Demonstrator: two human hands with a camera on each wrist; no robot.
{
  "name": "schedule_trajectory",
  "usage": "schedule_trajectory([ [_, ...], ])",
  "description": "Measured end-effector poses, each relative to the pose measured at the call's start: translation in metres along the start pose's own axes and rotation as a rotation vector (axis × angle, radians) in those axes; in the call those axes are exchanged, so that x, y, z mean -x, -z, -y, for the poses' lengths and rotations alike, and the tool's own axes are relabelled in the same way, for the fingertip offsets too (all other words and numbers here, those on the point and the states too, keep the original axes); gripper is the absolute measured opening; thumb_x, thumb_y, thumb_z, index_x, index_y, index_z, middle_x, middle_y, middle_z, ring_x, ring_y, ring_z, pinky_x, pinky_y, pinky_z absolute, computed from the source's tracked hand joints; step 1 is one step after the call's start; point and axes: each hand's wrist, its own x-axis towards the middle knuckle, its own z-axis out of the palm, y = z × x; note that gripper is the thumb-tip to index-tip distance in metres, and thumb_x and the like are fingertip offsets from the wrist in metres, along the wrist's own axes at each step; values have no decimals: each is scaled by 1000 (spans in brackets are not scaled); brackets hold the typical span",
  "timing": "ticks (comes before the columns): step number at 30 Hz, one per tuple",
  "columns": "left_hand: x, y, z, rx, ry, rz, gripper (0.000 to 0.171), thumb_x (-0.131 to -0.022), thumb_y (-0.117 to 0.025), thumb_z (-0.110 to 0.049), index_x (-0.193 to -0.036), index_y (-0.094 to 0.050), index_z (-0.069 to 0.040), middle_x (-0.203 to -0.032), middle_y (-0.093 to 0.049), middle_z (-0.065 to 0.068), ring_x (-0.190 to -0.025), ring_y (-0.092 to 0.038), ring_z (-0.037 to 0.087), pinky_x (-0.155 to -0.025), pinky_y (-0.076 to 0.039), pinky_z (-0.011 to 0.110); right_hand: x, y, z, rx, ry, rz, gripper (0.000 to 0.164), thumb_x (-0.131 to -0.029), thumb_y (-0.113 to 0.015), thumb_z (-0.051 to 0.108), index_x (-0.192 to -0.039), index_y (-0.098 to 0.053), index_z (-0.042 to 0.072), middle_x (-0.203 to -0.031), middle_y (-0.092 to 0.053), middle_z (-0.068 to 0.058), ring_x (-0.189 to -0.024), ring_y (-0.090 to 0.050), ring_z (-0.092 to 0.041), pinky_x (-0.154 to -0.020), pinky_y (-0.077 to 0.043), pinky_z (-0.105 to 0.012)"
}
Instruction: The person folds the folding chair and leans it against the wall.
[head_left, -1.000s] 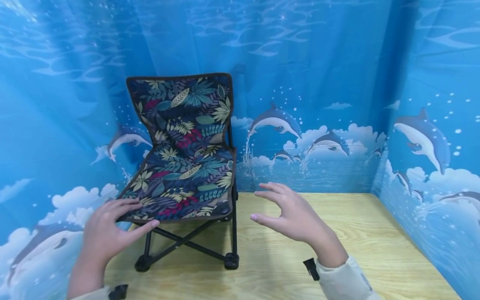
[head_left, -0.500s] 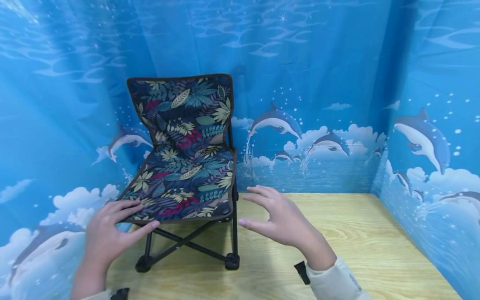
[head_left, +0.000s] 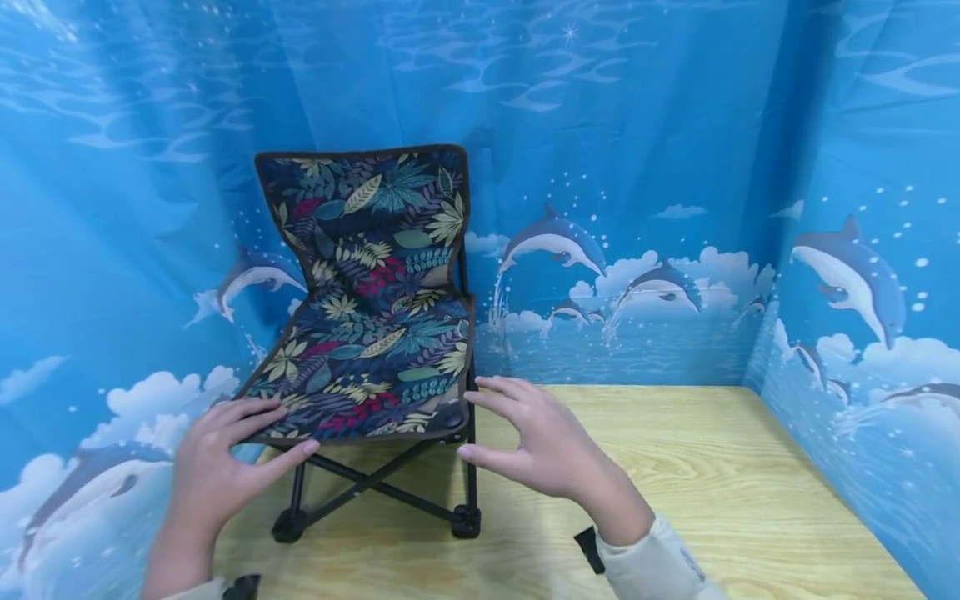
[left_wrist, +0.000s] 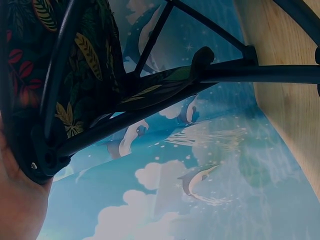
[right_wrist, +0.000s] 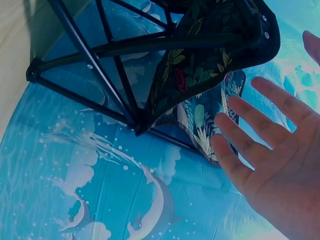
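A folding chair (head_left: 360, 358) with dark leaf-print fabric and black legs stands unfolded on the wooden floor. My left hand (head_left: 217, 467) rests at its front left corner, fingers laid over the seat edge and thumb stretched out before it. In the left wrist view, the palm of that hand (left_wrist: 22, 205) lies against the corner joint. Beside the front right corner my right hand (head_left: 547, 437) is held with fingers and thumb spread. The right wrist view shows this hand (right_wrist: 272, 145) with straight fingers, apart from the chair frame (right_wrist: 90, 60).
Blue curtains (head_left: 637, 150) printed with dolphins and clouds hang behind the chair and along both sides. Pale wood-grain floor (head_left: 697, 467) stretches to the right of the chair.
My right hand has moved left, close to the chair's front right corner. The left hand stays on the left corner, and the chair has not moved.
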Motion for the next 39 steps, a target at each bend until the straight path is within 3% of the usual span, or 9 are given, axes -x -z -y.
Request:
schedule_trajectory([
  [8,2,-1,1,24,18,-6,62,-59,-103,-40,-109,-84,-8,-122,-77,19,-122,-63,46,-128,-30,60,-5,-7,6,-33,41,-33,68,-97,-67,65,-154,-57,31,-165,-50,2,-150,-50,-28,-117,-44,-64],
  [26,3,-3,5,31,-14,-39,64,-57,-103,-39,-109,-83,-7,-119,-78,19,-118,-65,45,-128,-32,55,-14,-22,21,-16,131,-19,62,-97,-68,61,-150,-62,29,-160,-55,-1,-152,-47,-27,-122,-37,-63],
  [39,4,-6,6,33,-38,-59,67,-53,-104,-38,-108,-84,-7,-118,-78,18,-117,-66,42,-124,-37,56,-15,-33,24,29,121,15,62,-99,-64,65,-148,-64,28,-162,-54,0,-156,-42,-26,-125,-34,-62],
])
